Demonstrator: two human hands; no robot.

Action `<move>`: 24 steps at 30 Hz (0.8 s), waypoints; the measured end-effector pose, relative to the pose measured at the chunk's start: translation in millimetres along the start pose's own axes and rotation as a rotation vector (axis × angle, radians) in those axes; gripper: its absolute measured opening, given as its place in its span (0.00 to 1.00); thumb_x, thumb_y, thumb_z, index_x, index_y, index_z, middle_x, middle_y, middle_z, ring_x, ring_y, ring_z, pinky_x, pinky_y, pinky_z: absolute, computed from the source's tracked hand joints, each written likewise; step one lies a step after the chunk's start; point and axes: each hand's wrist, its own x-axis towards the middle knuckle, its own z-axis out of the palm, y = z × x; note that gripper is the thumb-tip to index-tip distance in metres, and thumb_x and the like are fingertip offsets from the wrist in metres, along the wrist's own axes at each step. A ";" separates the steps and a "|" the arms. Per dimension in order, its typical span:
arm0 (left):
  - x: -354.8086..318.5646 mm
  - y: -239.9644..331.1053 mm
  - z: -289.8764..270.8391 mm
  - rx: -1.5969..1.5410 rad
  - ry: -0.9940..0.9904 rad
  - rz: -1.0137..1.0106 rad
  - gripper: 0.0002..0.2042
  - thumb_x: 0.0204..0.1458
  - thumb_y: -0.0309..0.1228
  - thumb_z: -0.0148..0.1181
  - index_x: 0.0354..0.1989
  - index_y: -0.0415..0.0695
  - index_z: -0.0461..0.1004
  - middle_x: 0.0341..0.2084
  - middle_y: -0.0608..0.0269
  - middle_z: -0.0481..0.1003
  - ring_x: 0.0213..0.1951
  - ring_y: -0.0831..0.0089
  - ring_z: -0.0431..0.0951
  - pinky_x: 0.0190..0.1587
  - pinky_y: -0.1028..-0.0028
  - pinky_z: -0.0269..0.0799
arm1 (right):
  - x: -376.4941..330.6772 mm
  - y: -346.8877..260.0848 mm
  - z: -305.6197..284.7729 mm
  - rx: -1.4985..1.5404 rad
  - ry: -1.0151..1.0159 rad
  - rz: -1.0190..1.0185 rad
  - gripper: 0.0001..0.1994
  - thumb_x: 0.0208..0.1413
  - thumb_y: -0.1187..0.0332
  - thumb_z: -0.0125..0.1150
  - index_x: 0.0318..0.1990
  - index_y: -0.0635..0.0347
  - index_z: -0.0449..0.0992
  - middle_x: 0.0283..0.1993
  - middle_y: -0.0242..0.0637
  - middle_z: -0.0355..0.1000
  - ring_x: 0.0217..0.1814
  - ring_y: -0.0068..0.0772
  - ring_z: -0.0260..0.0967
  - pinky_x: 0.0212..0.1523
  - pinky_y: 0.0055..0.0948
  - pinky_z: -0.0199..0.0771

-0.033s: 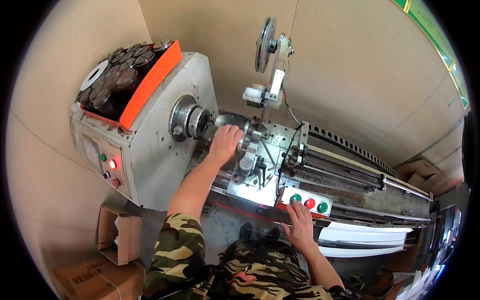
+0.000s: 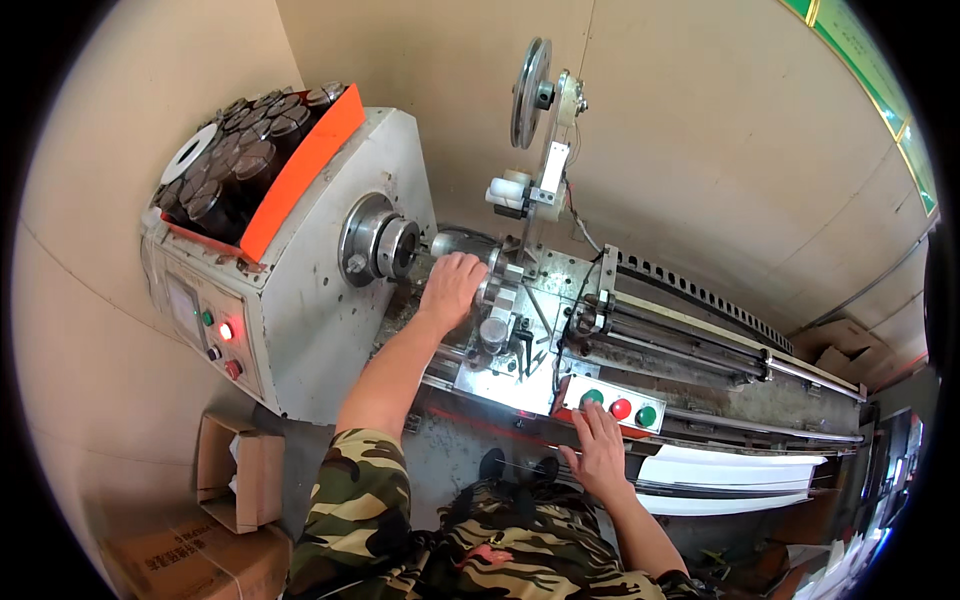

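Note:
My left hand [image 2: 453, 291] reaches in between the round metal chuck [image 2: 397, 247] of a lathe-like machine and the metal carriage plate [image 2: 490, 381]. Its fingers are curled downward and together, and what they hold is hidden under them. A thin rod shows between the chuck and those fingers. On the near side, my right hand [image 2: 602, 458] is open with its fingers stretched out. One fingertip touches the left green button [image 2: 592, 397] of a small control box [image 2: 575, 388], which also has a red button [image 2: 621, 409] and a second green button [image 2: 645, 415].
The grey headstock [image 2: 335, 300] carries an orange-edged tray [image 2: 305, 172] of dark cylinders. Above the carriage stands an arm with a grey wheel [image 2: 531, 93]. Long rails [image 2: 690, 340] extend right. Cardboard boxes [image 2: 190, 555] lie at lower left, white sheets [image 2: 730, 470] at lower right.

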 end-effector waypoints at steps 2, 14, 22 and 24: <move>2.9 -0.4 -2.3 0.009 -0.003 0.016 0.16 0.45 0.23 0.60 0.45 0.48 0.72 0.41 0.63 0.70 0.49 0.62 0.70 0.54 0.64 0.65 | 4.0 -0.7 5.5 -0.049 -0.019 0.015 0.34 0.46 0.64 0.74 0.62 0.65 0.68 0.67 0.51 0.64 0.69 0.56 0.61 0.68 0.51 0.60; 3.2 -14.7 5.1 -0.082 0.015 0.026 0.28 0.34 0.21 0.68 0.49 0.46 0.68 0.45 0.60 0.68 0.52 0.58 0.68 0.55 0.60 0.65 | 171.1 -47.8 20.4 0.644 0.003 0.434 0.34 0.62 0.59 0.59 0.74 0.53 0.54 0.62 0.57 0.70 0.63 0.52 0.70 0.59 0.40 0.71; -2.7 -24.2 -0.2 -0.098 0.013 0.007 0.25 0.36 0.24 0.67 0.47 0.47 0.69 0.44 0.60 0.69 0.51 0.60 0.69 0.56 0.61 0.65 | 284.4 -96.6 101.7 0.476 0.202 0.759 0.35 0.60 0.57 0.57 0.71 0.62 0.56 0.61 0.54 0.68 0.57 0.61 0.70 0.57 0.51 0.70; -2.5 -33.9 -4.6 -0.160 -0.044 0.024 0.27 0.35 0.26 0.69 0.48 0.46 0.70 0.45 0.60 0.69 0.52 0.59 0.69 0.56 0.61 0.65 | 288.8 -111.3 84.1 0.471 0.125 0.834 0.34 0.62 0.55 0.55 0.72 0.58 0.56 0.66 0.52 0.65 0.63 0.57 0.67 0.60 0.49 0.69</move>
